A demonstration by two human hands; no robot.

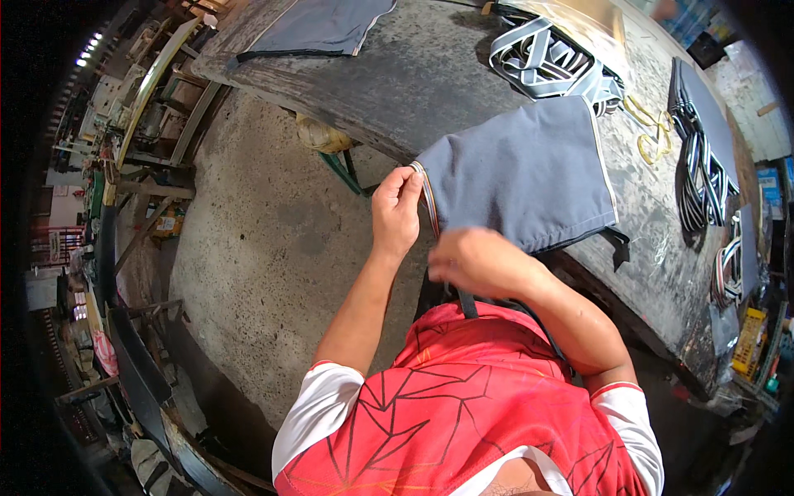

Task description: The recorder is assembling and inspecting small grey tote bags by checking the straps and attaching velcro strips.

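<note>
A grey fabric piece (521, 178) with light edging lies over the near edge of the table, its left end reaching out past the edge. My left hand (397, 217) pinches the upper corner of that end between thumb and fingers, where a striped trim (431, 202) runs down the side. Just below, my right hand (481, 263) is curled near the lower end of the trim. Motion smears its fingers, so whether they grip anything is unclear. A black strap (619, 241) hangs from the fabric's lower right corner.
The worn dark table (397, 91) holds a heap of grey-and-white striped webbing (550, 59), yellow cord (653, 132), another grey fabric piece (318, 26) and dark fabric with bundled striped straps (701, 178). Wooden racks (153, 107) stand left across the concrete floor (248, 231).
</note>
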